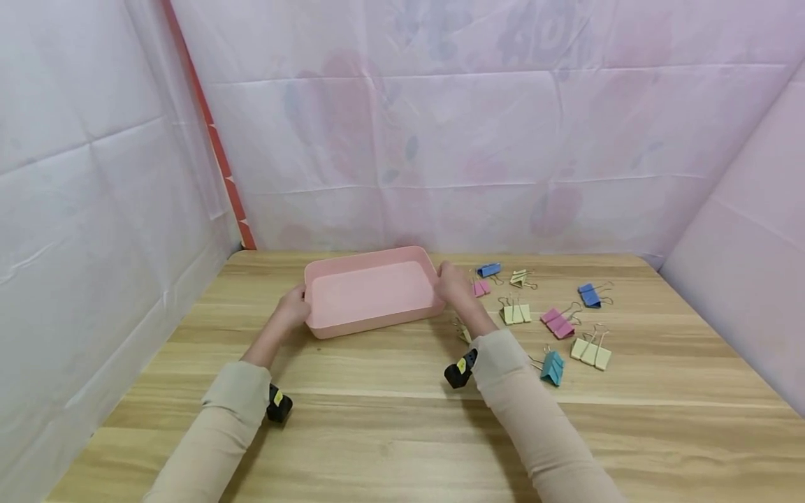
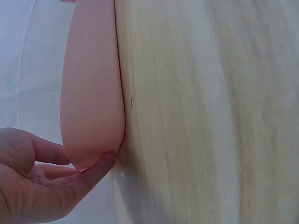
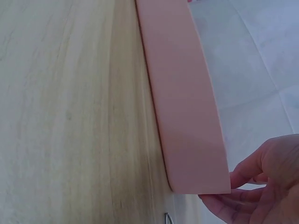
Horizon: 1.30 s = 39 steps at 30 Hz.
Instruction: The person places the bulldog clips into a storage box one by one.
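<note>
A shallow pink tray (image 1: 371,292) with low walls sits near the back of the wooden table, slightly turned, with nothing inside it. At its left end my left hand (image 1: 293,307) grips the short wall, and in the left wrist view the fingers (image 2: 100,164) bend around the tray's corner. The opposite short wall is held by my right hand (image 1: 453,285). From the right wrist, the thumb is at the rim and other fingers (image 3: 219,205) lie against the outside of the end wall. Parts of the fingers are hidden behind the tray in each wrist view.
Several binder clips lie scattered on the table (image 1: 377,419) right of the tray, including a teal clip (image 1: 553,368), a pink clip (image 1: 557,323) and a blue clip (image 1: 590,295). A yellow clip (image 1: 464,331) is partly behind the right forearm. White sheets (image 1: 440,140) enclose the table.
</note>
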Available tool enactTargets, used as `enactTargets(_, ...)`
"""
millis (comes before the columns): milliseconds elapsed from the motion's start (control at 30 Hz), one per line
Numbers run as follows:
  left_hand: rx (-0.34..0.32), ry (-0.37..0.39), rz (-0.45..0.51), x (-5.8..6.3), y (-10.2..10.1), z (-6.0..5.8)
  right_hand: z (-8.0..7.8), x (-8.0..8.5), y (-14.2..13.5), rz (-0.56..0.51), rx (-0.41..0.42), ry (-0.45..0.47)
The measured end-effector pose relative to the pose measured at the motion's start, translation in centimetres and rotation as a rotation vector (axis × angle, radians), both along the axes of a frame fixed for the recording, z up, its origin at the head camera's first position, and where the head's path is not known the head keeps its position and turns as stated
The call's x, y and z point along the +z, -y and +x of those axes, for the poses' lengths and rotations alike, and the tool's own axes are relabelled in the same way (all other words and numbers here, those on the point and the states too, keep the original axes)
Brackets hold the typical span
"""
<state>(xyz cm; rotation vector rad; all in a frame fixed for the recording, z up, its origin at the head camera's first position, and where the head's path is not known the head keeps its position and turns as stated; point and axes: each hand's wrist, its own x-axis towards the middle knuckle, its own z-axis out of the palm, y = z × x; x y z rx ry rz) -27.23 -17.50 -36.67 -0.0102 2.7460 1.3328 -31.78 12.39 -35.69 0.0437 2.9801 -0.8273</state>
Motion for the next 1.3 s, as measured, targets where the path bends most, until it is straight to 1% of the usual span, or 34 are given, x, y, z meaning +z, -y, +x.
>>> enactTargets(67,0.007,-0.004,0.01,-0.2,0.2,-0.2,0.2,0.1,0.0,0.007,0.014,0.004)
enactTargets(167,0.019,-0.002,-0.002,-0.3,0.3,-0.5,0.4,0.3,0.0,0.01,0.029,0.013)
enactTargets(267,0.034,0.012,0.001,-0.3,0.3,-0.9,0.7,0.3,0.0,-0.01,0.031,0.028)
enactTargets(467,0.067,0.04,0.016,-0.5,0.4,-1.6,1.4,0.3,0.0,-0.04,0.053,0.022)
enactTargets(533,0.067,0.04,-0.002,-0.6,0.4,-1.7,1.7,0.4,0.0,-0.048,0.061,0.024)
enactTargets(600,0.066,0.046,-0.016,-0.6,0.4,-1.7,1.9,0.5,-0.1,-0.044,0.068,0.022)
enactTargets(800,0.056,0.02,-0.066,-0.3,0.5,-1.3,1.9,0.7,-0.1,-0.067,0.059,0.028)
enactTargets(967,0.046,-0.011,-0.113,0.0,0.2,-0.9,1.5,0.7,0.0,-0.044,0.044,0.039)
enactTargets(1100,0.053,-0.016,-0.158,0.1,0.0,-0.8,1.3,0.6,-0.1,-0.032,0.037,0.062)
enactTargets(1300,0.057,-0.035,-0.2,0.2,-0.2,-0.9,1.4,0.7,-0.2,0.024,0.054,0.043)
